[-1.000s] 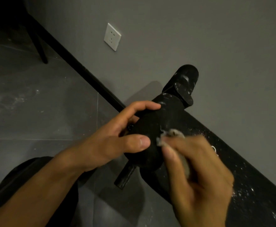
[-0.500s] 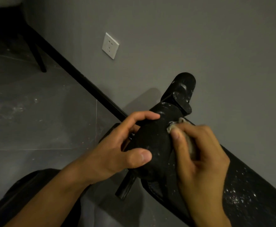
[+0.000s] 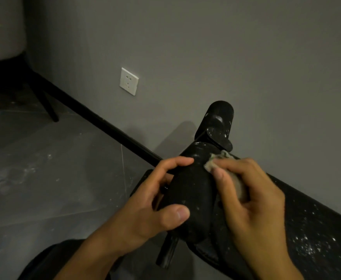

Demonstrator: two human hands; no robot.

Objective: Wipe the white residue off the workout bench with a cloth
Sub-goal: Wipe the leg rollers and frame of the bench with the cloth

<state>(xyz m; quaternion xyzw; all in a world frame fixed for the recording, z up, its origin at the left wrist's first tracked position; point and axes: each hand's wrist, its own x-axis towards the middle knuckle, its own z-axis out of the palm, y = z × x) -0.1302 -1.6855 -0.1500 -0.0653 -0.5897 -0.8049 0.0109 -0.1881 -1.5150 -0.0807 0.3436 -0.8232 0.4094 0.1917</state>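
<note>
Cloth (image 3: 212, 163) in right hand (image 3: 254, 203) farther up bench pad (image 3: 191, 190), left hand (image 3: 145, 215) around it.

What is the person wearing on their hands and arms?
Nothing at all. The left hand and right hand are bare: no gloves, rings or watch. The left forearm and right forearm show no sleeves as far as the picture reaches. The left thumbnail is cut short.

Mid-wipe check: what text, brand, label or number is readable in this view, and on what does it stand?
None readable.
The wall socket shows only pin holes, no lettering.
The bench carries white specks of residue, not print.
The cloth is plain where it shows.
</note>
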